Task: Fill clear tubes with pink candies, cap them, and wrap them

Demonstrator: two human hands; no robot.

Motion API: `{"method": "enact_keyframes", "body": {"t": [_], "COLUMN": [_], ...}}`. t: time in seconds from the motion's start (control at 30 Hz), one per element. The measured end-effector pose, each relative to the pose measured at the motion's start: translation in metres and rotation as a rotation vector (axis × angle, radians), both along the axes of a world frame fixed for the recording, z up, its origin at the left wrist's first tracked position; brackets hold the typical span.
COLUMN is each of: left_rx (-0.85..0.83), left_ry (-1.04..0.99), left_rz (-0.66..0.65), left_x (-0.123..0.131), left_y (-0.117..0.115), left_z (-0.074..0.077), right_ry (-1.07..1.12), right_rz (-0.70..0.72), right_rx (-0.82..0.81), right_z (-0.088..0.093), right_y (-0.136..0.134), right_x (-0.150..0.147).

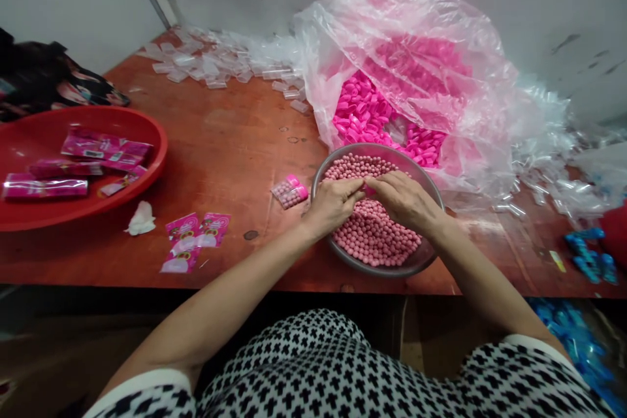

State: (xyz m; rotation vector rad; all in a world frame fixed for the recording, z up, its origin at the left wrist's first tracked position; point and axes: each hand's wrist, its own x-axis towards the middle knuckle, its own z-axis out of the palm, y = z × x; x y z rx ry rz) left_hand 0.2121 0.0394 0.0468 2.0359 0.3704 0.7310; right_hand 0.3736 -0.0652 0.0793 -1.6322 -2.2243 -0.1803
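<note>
My left hand (334, 204) and my right hand (402, 197) meet fingertip to fingertip over a grey bowl (329, 243) of small pink balls (375, 235). Both sets of fingers are closed in a pinch. A bit of bright pink shows between them, but the fingers cover most of that small piece, so its kind is unclear. Just left of the bowl lie small clear containers (289, 194) of pink balls with pink caps. Behind the bowl, a large translucent plastic bag (490, 98) gapes over a heap of bright pink caps (360, 108).
A red basin (159, 160) at the left holds pink packets (105, 147). Nearby are crumpled white tissue (141, 219) and pink printed cards (196, 238). Clear empty containers (210, 62) spread along the wall. Blue pieces (590, 255) lie at the right table edge.
</note>
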Motion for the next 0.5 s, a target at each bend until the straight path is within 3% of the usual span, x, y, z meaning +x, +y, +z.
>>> {"method": "enact_keyframes", "body": {"t": [0.07, 0.13, 0.27, 0.37, 0.5], "left_rx": [-0.128, -0.365, -0.790, -0.789, -0.542], "left_ry": [-0.043, -0.150, -0.344, -0.364, -0.288], "left_rz": [0.010, -0.007, -0.027, -0.047, -0.076], "left_x": [0.003, 0.007, 0.014, 0.013, 0.007], "left_y": [0.003, 0.005, 0.009, 0.009, 0.006], "left_z": [-0.001, -0.002, -0.004, -0.004, -0.002], "right_ry": [0.057, 0.230, 0.831, 1.224, 1.479], "right_rz": [-0.001, -0.039, -0.163, -0.187, -0.189], "right_rx": [0.004, 0.047, 0.046, -0.044, -0.128], "right_z": [0.003, 0.007, 0.005, -0.005, -0.009], "right_y": [0.008, 0.013, 0.007, 0.000, 0.002], "right_x": [0.001, 0.001, -0.001, 0.000, 0.005]}}
